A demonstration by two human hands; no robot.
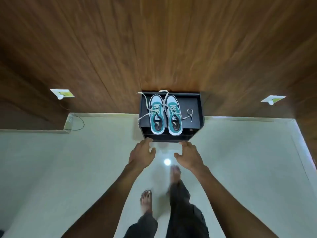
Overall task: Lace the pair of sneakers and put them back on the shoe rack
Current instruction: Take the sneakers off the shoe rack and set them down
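Note:
Two teal and white sneakers stand side by side on top of a small black shoe rack (193,107) against the wooden wall, heels toward me. The left sneaker (156,115) and the right sneaker (173,115) have loose white laces (188,114) trailing over the rack top and its left edge. My left hand (142,152) and my right hand (187,154) reach forward just short of the rack's front edge. Both hands hold nothing, with fingers spread.
Pale tiled floor (68,169) surrounds the rack. Wood panelling rises behind it, with white wall sockets at the left (62,93) and right (272,99). A thin black cable (80,124) hangs at the left. My bare feet (146,201) and dark trousers show below.

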